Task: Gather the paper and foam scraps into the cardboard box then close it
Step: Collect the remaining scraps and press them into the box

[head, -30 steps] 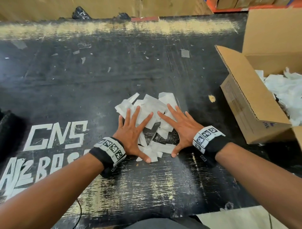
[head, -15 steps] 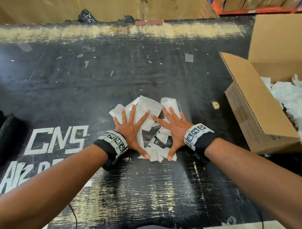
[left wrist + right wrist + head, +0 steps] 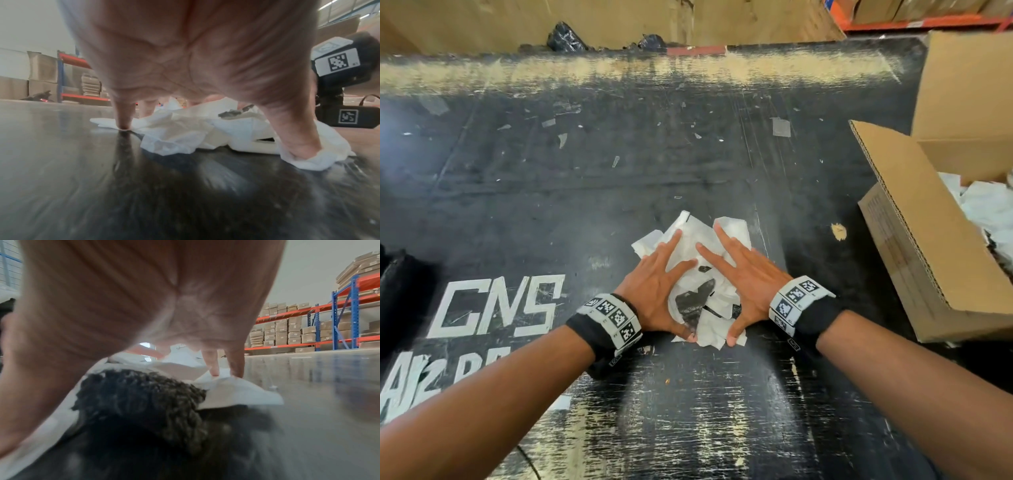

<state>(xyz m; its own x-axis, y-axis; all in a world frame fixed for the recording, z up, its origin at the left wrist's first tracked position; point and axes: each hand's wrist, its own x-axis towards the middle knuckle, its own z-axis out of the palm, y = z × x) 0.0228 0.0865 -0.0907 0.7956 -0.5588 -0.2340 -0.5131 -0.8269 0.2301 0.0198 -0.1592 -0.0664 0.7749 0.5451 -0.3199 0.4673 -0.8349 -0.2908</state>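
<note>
A heap of white paper scraps [image 3: 700, 240] with dark foam pieces [image 3: 690, 303] lies mid-table on the black table [image 3: 585, 192]. My left hand [image 3: 654, 291] and right hand [image 3: 750, 277] press on its two sides, fingers straight and spread, thumbs at the near edge. In the left wrist view the fingertips [image 3: 123, 125] pin crumpled paper [image 3: 180, 129]. The right wrist view shows a dark foam piece [image 3: 139, 402] under my palm, beside white paper [image 3: 236, 392]. The open cardboard box [image 3: 914, 240] stands at the right with white scraps [image 3: 983, 212] inside.
Small stray scraps [image 3: 780, 127] dot the far half of the table, and a tan fleck [image 3: 839, 231] lies near the box. White painted letters [image 3: 500, 308] mark the left. A dark object [image 3: 393, 277] sits at the left edge. Shelving with cartons [image 3: 287, 327] stands beyond.
Both hands have slid inward toward each other, bunching the spread scraps into a tighter, higher heap. The box has not moved.
</note>
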